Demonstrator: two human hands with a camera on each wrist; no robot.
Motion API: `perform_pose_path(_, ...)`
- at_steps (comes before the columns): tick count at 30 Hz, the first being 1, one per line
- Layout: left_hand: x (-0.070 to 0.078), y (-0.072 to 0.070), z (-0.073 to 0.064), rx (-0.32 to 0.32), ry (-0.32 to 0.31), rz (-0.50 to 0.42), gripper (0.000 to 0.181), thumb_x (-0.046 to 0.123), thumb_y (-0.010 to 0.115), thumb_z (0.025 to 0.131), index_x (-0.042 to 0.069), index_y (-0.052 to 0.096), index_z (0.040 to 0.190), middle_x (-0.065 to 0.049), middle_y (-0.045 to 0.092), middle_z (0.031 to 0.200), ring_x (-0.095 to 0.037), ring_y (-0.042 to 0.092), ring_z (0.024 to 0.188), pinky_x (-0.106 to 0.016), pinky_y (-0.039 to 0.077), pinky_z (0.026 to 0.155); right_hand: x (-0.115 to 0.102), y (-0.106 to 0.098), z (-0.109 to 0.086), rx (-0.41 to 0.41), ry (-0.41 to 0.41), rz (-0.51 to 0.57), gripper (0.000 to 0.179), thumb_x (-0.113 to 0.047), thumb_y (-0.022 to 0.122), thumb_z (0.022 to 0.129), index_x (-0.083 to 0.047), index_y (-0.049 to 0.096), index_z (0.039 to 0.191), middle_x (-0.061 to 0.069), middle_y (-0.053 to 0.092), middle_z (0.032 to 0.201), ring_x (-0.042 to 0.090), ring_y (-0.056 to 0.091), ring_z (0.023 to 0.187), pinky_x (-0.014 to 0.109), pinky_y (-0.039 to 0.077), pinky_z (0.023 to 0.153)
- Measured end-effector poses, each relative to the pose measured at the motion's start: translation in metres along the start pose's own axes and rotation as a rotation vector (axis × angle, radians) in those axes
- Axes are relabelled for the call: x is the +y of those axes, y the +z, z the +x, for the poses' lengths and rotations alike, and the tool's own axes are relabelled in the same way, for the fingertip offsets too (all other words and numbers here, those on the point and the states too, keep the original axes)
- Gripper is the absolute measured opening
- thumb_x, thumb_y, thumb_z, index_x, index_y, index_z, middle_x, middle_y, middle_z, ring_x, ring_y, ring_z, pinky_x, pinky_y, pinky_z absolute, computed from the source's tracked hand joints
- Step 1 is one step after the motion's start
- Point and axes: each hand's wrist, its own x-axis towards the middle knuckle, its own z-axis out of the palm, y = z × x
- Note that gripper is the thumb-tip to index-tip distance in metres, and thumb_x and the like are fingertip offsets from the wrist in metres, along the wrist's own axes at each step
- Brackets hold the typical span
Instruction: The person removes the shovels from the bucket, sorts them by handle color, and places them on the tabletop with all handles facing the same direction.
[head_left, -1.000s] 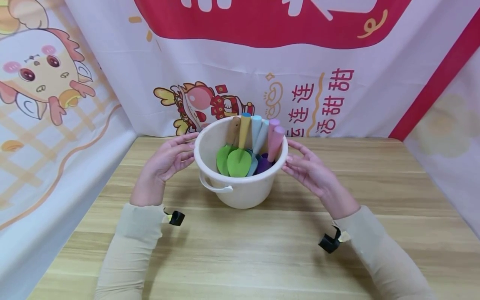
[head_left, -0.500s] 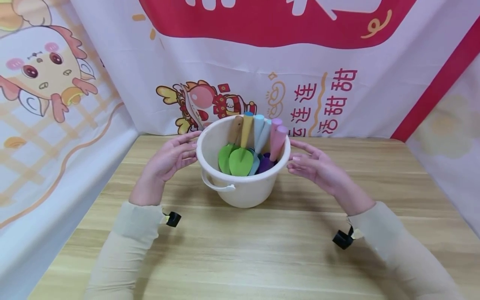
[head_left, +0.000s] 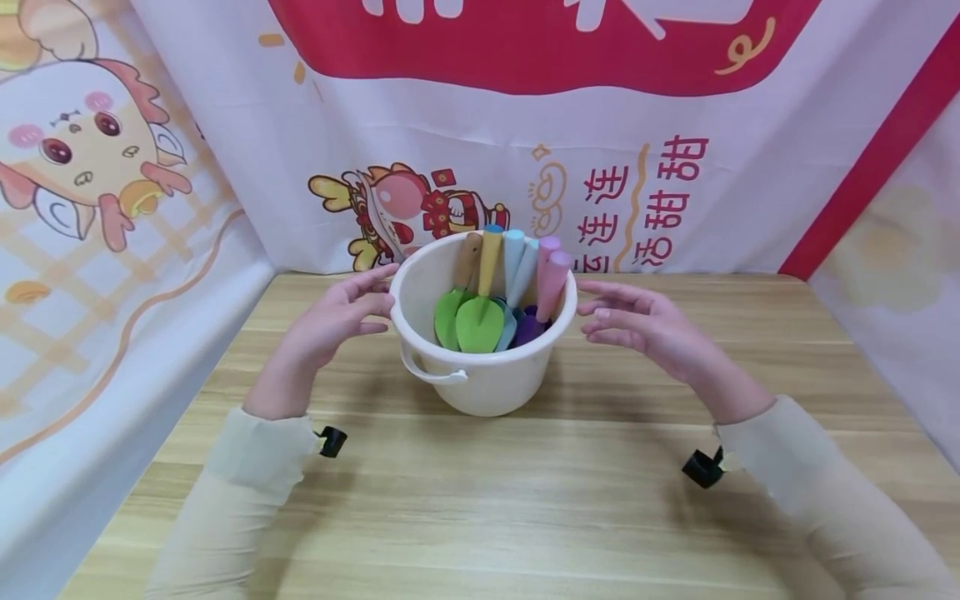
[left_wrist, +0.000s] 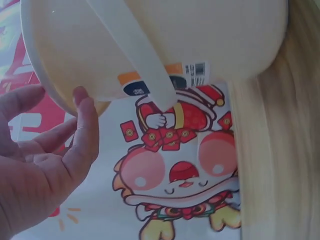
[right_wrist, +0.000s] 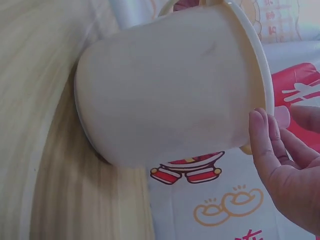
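Observation:
A cream plastic bucket (head_left: pixel 491 392) stands upright on the table, its white carrying handle (head_left: pixel 435 377) hanging down at the front left. Inside it lean several small garden trowels: green blades (head_left: pixel 480 325) with brown and yellow handles, light blue handles (head_left: pixel 514 254), and pink handles (head_left: pixel 552 279) above a purple part. At the left rim, my left hand (head_left: pixel 330 325) has its fingers loosely extended, fingertips right at the edge. My right hand (head_left: pixel 652 333) is held just off the right side, fingers relaxed and grasping nothing. In the left wrist view a label (left_wrist: pixel 165 79) shows on the bucket wall.
A wood-grain table (head_left: pixel 495 500) lies under the bucket. Behind it hangs a printed white and red cloth (head_left: pixel 480 125), close to the bucket's far side. Another printed cloth (head_left: pixel 97 250) runs along the left edge. Small black devices sit at both cuffs.
My right hand has drawn away from the bucket to the right. The left hand's fingers have loosened at the rim, its wrist shifting slightly left. The bucket stays in place.

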Motion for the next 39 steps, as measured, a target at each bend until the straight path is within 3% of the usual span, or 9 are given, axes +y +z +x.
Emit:
perform_pose_path(8, 0.010, 0.000, -0.003, -0.026, 0.028, 0.220, 0.062, 0.031, 0.051, 0.108, 0.008, 0.030, 0.162, -0.022, 0.044, 0.151, -0.037, 0.052, 0.123, -0.060, 0.045, 0.105, -0.011, -0.013, 0.000, 0.000, -0.073, -0.020, 0.032, -0.002, 0.055, 0.105, -0.005, 0.062, 0.135, 0.006, 0.070, 0.123, 0.022, 0.071, 0.108, 0.034, 0.056, 0.095)
perform_pose_path(15, 0.017, -0.001, -0.004, 0.043, 0.078, 0.385, 0.062, 0.030, 0.055, 0.107, 0.008, 0.034, 0.160, -0.020, 0.034, 0.161, -0.041, 0.051, 0.133, -0.063, 0.046, 0.103, -0.021, -0.026, 0.002, -0.016, -0.103, -0.098, 0.031, -0.007, 0.056, 0.105, 0.000, 0.061, 0.135, 0.005, 0.069, 0.126, 0.019, 0.069, 0.111, 0.032, 0.056, 0.095)
perform_pose_path(21, 0.013, 0.001, -0.002, 0.093, 0.229, 0.566, 0.058, 0.031, 0.057, 0.106, 0.015, 0.039, 0.159, -0.009, 0.033, 0.164, -0.038, 0.034, 0.147, -0.070, 0.035, 0.109, -0.028, -0.033, 0.007, -0.002, -0.102, -0.209, 0.034, -0.013, 0.057, 0.106, -0.003, 0.061, 0.138, 0.004, 0.067, 0.130, 0.019, 0.067, 0.116, 0.030, 0.055, 0.096)
perform_pose_path(26, 0.008, 0.007, 0.000, 0.101, 0.346, 0.724, 0.058, 0.033, 0.056, 0.106, 0.013, 0.040, 0.159, -0.005, 0.027, 0.168, -0.035, 0.025, 0.152, -0.073, 0.026, 0.112, -0.032, -0.034, 0.010, 0.045, -0.119, -0.321, 0.041, -0.016, 0.059, 0.105, -0.006, 0.056, 0.144, 0.009, 0.064, 0.135, 0.018, 0.066, 0.117, 0.030, 0.055, 0.096)
perform_pose_path(33, 0.003, 0.008, 0.001, 0.127, 0.351, 1.012, 0.067, 0.049, 0.048, 0.106, 0.018, 0.032, 0.163, -0.002, 0.020, 0.170, -0.032, 0.013, 0.156, -0.074, 0.022, 0.112, -0.039, -0.030, 0.017, 0.089, -0.142, -0.459, 0.046, -0.022, 0.061, 0.104, -0.009, 0.053, 0.148, 0.014, 0.060, 0.140, 0.020, 0.062, 0.121, 0.026, 0.054, 0.096)
perform_pose_path(39, -0.002, 0.008, 0.002, 0.108, 0.359, 1.091, 0.067, 0.050, 0.042, 0.107, 0.016, 0.029, 0.163, 0.001, 0.016, 0.171, -0.032, 0.010, 0.156, -0.072, 0.018, 0.115, -0.041, -0.025, 0.024, 0.093, -0.164, -0.533, 0.045, -0.019, 0.063, 0.103, -0.006, 0.054, 0.146, 0.012, 0.061, 0.140, 0.025, 0.060, 0.125, 0.024, 0.053, 0.096)
